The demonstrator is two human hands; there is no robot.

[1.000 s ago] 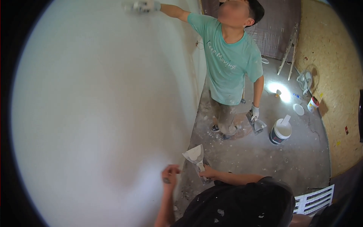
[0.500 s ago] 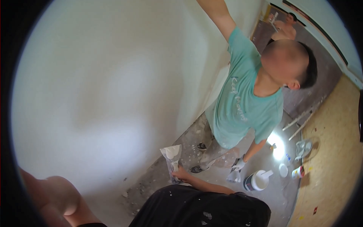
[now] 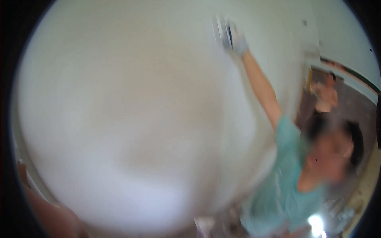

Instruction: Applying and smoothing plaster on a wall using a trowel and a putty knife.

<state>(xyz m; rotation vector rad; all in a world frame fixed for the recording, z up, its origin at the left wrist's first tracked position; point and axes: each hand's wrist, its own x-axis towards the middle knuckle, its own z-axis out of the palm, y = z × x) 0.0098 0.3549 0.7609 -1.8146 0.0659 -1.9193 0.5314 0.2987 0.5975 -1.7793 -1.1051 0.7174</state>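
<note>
At the picture's left rim, my raised left arm (image 3: 53, 218) leads toward a small blurred part of my left hand (image 3: 22, 172); its fingers cannot be made out, and a pale edge shows beside it. Low in the middle, the whitish wide blade of a putty knife (image 3: 204, 224) pokes up, smeared by motion. My right hand is below the picture's edge. A large smooth white wall (image 3: 119, 99) fills most of the view. On it, a co-worker's gloved hand (image 3: 239, 41) presses a wide scraper (image 3: 223, 33) high up.
The co-worker in a green T-shirt (image 3: 283, 194) stands close on my right, arm stretched up the wall. Farther back, another person (image 3: 326, 95) stands by a dark panel. A bright lamp (image 3: 316, 224) shines near the floor at lower right, beside a blurred clear container (image 3: 345, 218).
My view has swung up and left, so the co-worker and the putty knife sit lower. My right hand, earlier round the knife's handle, has left the picture. The co-worker's scraper has come into view.
</note>
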